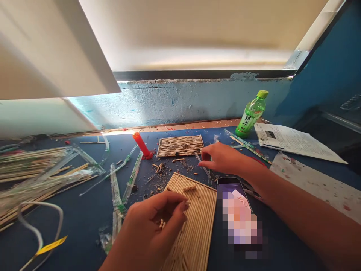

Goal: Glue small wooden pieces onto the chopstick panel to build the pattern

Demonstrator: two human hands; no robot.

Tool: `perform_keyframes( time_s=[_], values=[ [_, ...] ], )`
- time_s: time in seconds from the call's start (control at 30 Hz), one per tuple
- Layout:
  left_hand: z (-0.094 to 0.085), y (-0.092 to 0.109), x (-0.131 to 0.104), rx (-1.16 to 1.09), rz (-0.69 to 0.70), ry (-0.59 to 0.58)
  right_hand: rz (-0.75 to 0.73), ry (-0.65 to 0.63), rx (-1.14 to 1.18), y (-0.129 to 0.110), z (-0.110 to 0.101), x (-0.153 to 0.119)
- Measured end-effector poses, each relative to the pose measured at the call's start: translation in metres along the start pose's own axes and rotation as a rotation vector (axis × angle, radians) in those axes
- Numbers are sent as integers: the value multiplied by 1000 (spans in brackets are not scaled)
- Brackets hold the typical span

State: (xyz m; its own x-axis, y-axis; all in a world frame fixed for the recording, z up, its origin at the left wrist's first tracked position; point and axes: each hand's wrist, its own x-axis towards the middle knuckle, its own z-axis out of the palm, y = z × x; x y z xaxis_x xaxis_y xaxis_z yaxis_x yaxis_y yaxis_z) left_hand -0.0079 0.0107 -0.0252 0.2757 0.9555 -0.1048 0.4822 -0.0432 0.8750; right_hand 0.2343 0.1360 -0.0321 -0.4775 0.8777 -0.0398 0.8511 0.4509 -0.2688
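My left hand (158,222) is closed over the lower part of a panel of pale sticks (201,214), with short stick pieces showing inside its curled fingers. On the panel's upper part lies a small bundle of short sticks (190,188). Farther right, my right hand (218,156) has thumb and forefinger curved with a gap between them, beside a thin clear strip (203,165) on the table. Whether its fingers touch the strip cannot be told. Behind, a smaller dark-stained stick panel (180,146) lies flat. A lit red candle (141,145) stands tilted at its left.
A phone (237,210) lies right of the panel. A green bottle (252,114) stands at the back right near papers (299,141). Bundled sticks and plastic wrappers (56,169) cover the left side. Stick scraps (160,169) and dark debris lie in the middle.
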Motion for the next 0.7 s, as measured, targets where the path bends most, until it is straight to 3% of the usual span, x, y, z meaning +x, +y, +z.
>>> perform_keyframes(
  time_s=[0.2,0.47,0.7],
  values=[
    [-1,-5,6,19,7,59,34,42,-27,-1,24,1],
    [-1,-12,10,0,-12,88,84,109,1,1,17,2],
    [-2,-9,8,10,41,122,77,312,419,1,-2,1]
  ],
)
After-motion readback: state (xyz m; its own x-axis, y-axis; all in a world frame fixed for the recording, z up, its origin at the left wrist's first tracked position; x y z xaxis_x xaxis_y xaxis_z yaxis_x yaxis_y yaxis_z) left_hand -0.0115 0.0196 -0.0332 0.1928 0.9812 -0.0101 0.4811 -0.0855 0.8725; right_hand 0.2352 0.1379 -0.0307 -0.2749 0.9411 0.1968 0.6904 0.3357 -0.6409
